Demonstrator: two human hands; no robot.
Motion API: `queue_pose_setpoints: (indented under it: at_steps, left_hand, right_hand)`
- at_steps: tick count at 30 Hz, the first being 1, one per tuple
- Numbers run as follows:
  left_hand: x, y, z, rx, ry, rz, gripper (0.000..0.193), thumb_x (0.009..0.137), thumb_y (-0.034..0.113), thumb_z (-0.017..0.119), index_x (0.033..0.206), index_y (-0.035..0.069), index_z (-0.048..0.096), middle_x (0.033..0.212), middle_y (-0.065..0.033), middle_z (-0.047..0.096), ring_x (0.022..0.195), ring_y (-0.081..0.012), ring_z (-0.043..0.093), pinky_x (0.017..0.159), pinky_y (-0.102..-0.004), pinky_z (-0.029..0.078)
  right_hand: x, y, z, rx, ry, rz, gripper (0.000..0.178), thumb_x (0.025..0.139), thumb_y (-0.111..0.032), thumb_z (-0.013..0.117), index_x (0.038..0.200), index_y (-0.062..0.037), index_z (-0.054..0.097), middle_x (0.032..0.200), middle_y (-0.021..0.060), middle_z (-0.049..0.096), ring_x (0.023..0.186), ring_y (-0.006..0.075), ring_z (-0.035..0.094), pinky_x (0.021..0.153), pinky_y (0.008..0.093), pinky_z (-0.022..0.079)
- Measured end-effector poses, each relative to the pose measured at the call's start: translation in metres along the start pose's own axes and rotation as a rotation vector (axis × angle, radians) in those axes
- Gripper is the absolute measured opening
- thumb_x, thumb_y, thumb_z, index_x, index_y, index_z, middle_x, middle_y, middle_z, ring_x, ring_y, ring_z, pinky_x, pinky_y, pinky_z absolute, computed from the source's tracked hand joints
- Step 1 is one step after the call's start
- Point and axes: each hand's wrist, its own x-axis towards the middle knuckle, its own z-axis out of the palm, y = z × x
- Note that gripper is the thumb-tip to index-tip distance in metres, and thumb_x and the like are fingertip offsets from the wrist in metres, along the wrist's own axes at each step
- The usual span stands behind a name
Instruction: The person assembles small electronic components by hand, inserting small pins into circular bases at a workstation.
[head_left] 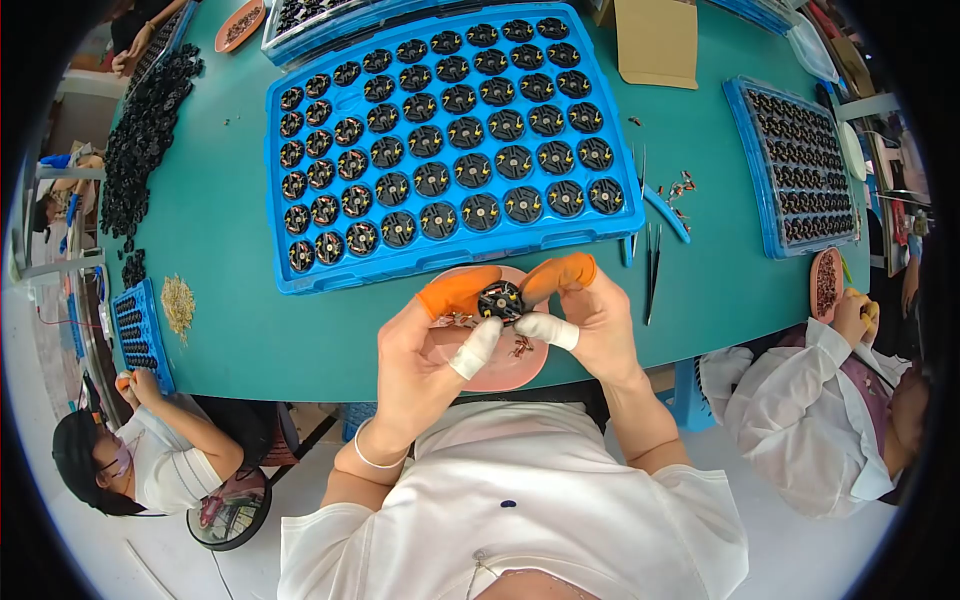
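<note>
Pinching black disc (501,301) from both sides: left hand (410,340) at its left edge, right hand (606,330) at its right. Disc held above pink dish (500,379) of small parts (522,346), near edge of green surface (220,250). Blue tray (452,257), rows of similar discs (474,168), just beyond.

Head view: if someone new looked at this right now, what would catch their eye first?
Probably the big blue tray in the upper middle, with its rows of round black parts. Just below it, the left hand and right hand, wearing bright orange finger covers, hold one black disc over a pink dish. At upper left, a dark heap stands out on the green table.
</note>
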Motion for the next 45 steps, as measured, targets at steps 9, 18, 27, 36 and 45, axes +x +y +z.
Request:
queue_pose_setpoints:
  at_steps: [9, 18, 27, 36, 45]
  left_hand:
    - [0.000, -0.001, 0.003, -0.248, 0.054, -0.157, 0.033, 0.085, -0.007, 0.061, 0.115, -0.004, 0.050, 0.104, -0.0132, 0.062, 0.090, -0.0179, 0.065, 0.080, -0.0302, 0.056]
    - [-0.003, -0.009, 0.012, 0.006, 0.152, 0.023, 0.035, 0.082, -0.008, 0.064, 0.115, -0.004, 0.052, 0.101, -0.0102, 0.064, 0.089, -0.0158, 0.066, 0.077, -0.0275, 0.055]
    - [-0.004, -0.008, 0.015, -0.062, 0.142, 0.041, 0.036, 0.084, -0.009, 0.061, 0.117, -0.005, 0.048, 0.108, -0.0140, 0.059, 0.096, -0.0183, 0.061, 0.081, -0.0329, 0.057]
    - [-0.004, -0.012, 0.018, -0.027, 0.211, 0.118, 0.035, 0.082, -0.009, 0.063, 0.116, -0.003, 0.054, 0.106, -0.0107, 0.063, 0.090, -0.0151, 0.065, 0.079, -0.0281, 0.056]
    - [-0.002, -0.003, 0.009, 0.243, 0.151, 0.187, 0.040, 0.080, -0.007, 0.066, 0.119, -0.001, 0.058, 0.106, -0.0130, 0.064, 0.089, -0.0204, 0.066, 0.079, -0.0297, 0.055]
  right_hand:
    - [0.001, -0.002, -0.001, -0.064, -0.048, -0.037, 0.030, 0.071, 0.007, 0.073, 0.097, 0.0003, 0.059, 0.095, 0.0099, 0.063, 0.091, 0.0188, 0.058, 0.082, 0.0328, 0.045]
    - [0.000, 0.004, 0.006, -0.138, 0.030, -0.068, 0.028, 0.073, 0.006, 0.072, 0.096, 0.0002, 0.057, 0.094, 0.0108, 0.062, 0.090, 0.0188, 0.058, 0.081, 0.0331, 0.045]
    - [0.000, 0.001, 0.009, -0.124, 0.011, -0.084, 0.028, 0.074, 0.007, 0.070, 0.098, 0.0001, 0.056, 0.096, 0.0110, 0.061, 0.091, 0.0191, 0.058, 0.083, 0.0332, 0.045]
    - [0.001, 0.001, 0.012, -0.063, 0.037, -0.020, 0.029, 0.074, 0.009, 0.069, 0.098, 0.0002, 0.055, 0.096, 0.0106, 0.060, 0.093, 0.0189, 0.057, 0.086, 0.0332, 0.045]
    - [0.001, 0.002, 0.017, -0.174, 0.074, -0.121, 0.031, 0.074, 0.010, 0.069, 0.100, 0.0004, 0.054, 0.099, 0.0105, 0.059, 0.096, 0.0190, 0.057, 0.088, 0.0336, 0.044]
